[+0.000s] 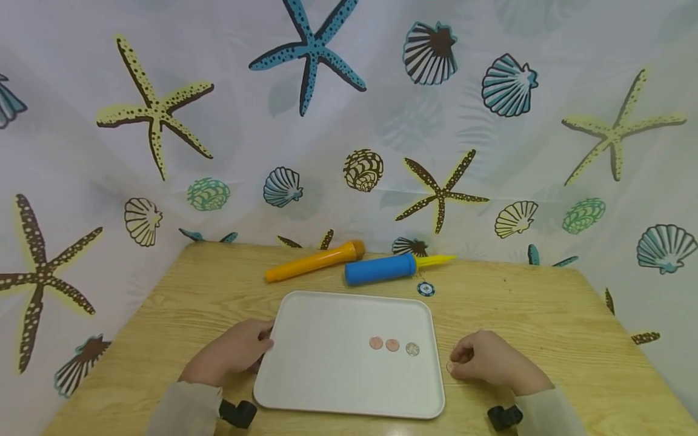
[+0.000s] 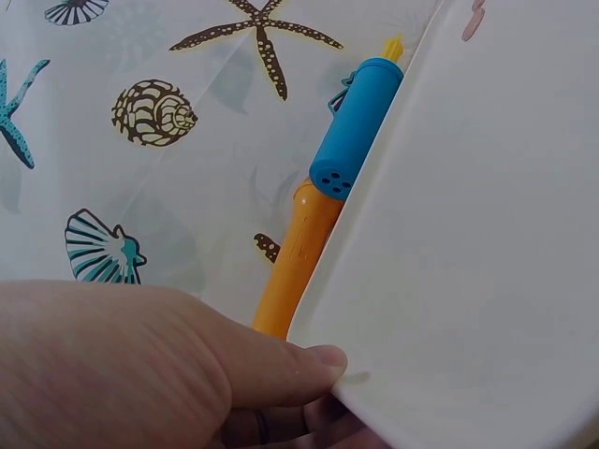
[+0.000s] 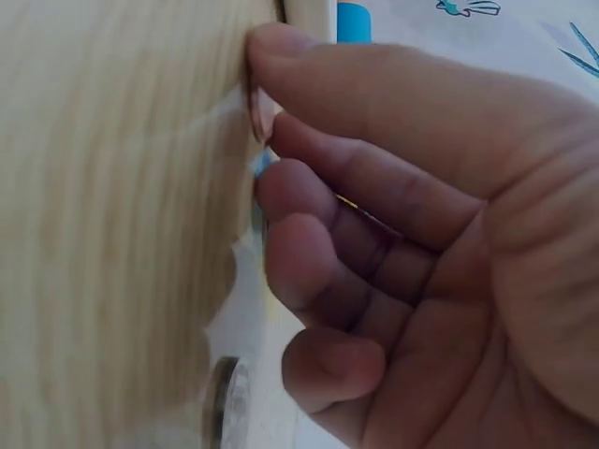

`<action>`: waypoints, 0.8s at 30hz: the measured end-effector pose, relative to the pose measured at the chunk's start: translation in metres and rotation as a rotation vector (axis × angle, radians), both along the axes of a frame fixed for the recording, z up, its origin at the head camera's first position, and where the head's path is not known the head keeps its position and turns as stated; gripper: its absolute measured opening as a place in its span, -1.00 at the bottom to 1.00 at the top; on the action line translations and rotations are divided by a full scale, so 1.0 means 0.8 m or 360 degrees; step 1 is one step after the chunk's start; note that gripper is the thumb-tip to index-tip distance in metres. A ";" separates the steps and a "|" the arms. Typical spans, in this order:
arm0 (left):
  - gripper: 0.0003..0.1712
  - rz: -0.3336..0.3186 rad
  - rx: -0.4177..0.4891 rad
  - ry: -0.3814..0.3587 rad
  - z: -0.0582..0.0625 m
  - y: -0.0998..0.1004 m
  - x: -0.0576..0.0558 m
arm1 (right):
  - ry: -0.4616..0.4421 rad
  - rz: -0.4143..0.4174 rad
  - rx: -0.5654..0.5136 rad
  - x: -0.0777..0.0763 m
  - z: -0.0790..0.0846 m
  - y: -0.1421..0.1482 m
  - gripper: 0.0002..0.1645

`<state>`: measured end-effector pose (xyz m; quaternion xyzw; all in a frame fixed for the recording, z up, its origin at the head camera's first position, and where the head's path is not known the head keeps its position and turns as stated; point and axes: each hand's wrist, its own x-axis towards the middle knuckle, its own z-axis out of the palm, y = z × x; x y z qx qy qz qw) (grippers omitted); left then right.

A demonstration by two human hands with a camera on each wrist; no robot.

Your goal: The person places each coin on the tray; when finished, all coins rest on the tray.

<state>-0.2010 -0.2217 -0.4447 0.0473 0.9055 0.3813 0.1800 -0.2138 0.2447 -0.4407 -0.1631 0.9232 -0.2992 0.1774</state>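
A white rectangular tray (image 1: 327, 363) lies on the wooden table. My left hand (image 1: 234, 351) grips its left edge; in the left wrist view the thumb (image 2: 314, 367) presses on top of the rim while the fingers curl below. Toward the tray's right part, two copper coins (image 1: 376, 343) and a silver coin (image 1: 412, 349) form a row. Just outside the tray's right edge, my right hand (image 1: 493, 363) pinches a copper coin (image 3: 262, 110) between thumb and index finger, low over the table. The other fingers curl loosely beneath.
Behind the tray lie an orange tube with a wider end (image 1: 313, 261) and a blue hand pump (image 1: 378, 269) with a yellow nozzle. A blue-and-white poker chip (image 1: 426, 289) sits near the nozzle. A curtain printed with shells and starfish (image 1: 327, 139) hangs around the table (image 1: 523, 303).
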 end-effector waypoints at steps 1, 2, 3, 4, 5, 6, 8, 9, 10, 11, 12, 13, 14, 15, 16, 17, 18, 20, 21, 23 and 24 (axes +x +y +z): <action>-0.42 -0.0004 -0.0004 0.0000 0.001 0.000 0.000 | 0.0013 -0.0004 0.0000 0.000 0.000 0.000 -0.84; -0.42 -0.0007 -0.0013 0.0007 0.001 0.000 0.000 | 0.0024 -0.0010 0.0005 0.001 0.000 0.000 -0.86; -0.43 -0.0012 -0.0018 0.0012 0.002 0.000 -0.001 | 0.0032 -0.0018 0.0011 0.001 0.000 -0.001 -0.87; -0.43 -0.0020 -0.0026 0.0021 0.001 0.000 -0.001 | 0.0032 -0.0024 0.0015 0.002 0.000 -0.001 -0.88; -0.44 -0.0019 -0.0041 0.0029 0.001 0.000 -0.002 | 0.0029 -0.0031 0.0017 0.002 0.001 -0.002 -0.88; -0.44 -0.0021 -0.0056 0.0038 0.000 0.000 -0.003 | 0.0021 -0.0038 0.0020 0.003 0.001 -0.004 -0.89; -0.45 -0.0029 -0.0070 0.0051 -0.001 0.000 -0.004 | -0.0004 -0.0059 0.0021 0.004 0.002 -0.006 -0.89; -0.45 -0.0028 -0.0073 0.0051 -0.002 -0.001 -0.004 | -0.0016 -0.0069 0.0024 0.004 0.002 -0.007 -0.89; -0.45 -0.0032 -0.0077 0.0055 -0.002 -0.001 -0.004 | -0.0035 -0.0081 0.0022 0.003 0.002 -0.008 -0.89; -0.46 -0.0037 -0.0082 0.0061 -0.002 -0.001 -0.004 | -0.0051 -0.0095 0.0019 0.003 0.002 -0.009 -0.88; -0.46 -0.0043 -0.0080 0.0065 -0.002 -0.001 -0.004 | -0.0068 -0.0111 0.0017 0.003 0.002 -0.010 -0.87; -0.46 -0.0045 -0.0077 0.0069 -0.002 -0.001 -0.003 | -0.0080 -0.0126 0.0016 0.003 0.002 -0.010 -0.87; -0.47 -0.0039 -0.0075 0.0067 -0.002 -0.001 -0.003 | -0.0092 -0.0138 0.0016 0.002 0.001 -0.011 -0.86; -0.47 -0.0046 -0.0072 0.0071 -0.002 -0.002 -0.003 | -0.0098 -0.0143 0.0014 0.002 0.001 -0.011 -0.85; -0.47 -0.0053 -0.0078 0.0078 -0.002 -0.002 -0.003 | -0.0106 -0.0149 0.0006 0.001 0.001 -0.012 -0.84; -0.47 -0.0054 -0.0080 0.0079 -0.002 -0.002 -0.003 | -0.0104 -0.0149 0.0001 0.001 0.000 -0.012 -0.83; -0.47 -0.0053 -0.0082 0.0081 -0.001 -0.002 -0.003 | -0.0101 -0.0149 -0.0004 0.001 0.000 -0.012 -0.82; -0.47 -0.0063 -0.0090 0.0085 0.000 -0.002 -0.003 | -0.0080 -0.0136 -0.0011 0.002 0.000 -0.011 -0.82; -0.47 -0.0072 -0.0097 0.0092 0.000 -0.002 -0.004 | -0.0068 -0.0124 -0.0016 0.003 0.001 -0.010 -0.82; -0.46 -0.0075 -0.0105 0.0093 0.001 -0.001 -0.004 | -0.0046 -0.0091 -0.0032 0.004 0.002 -0.009 -0.82; -0.46 -0.0078 -0.0111 0.0094 0.001 -0.001 -0.004 | -0.0040 -0.0070 -0.0044 0.004 0.003 -0.008 -0.81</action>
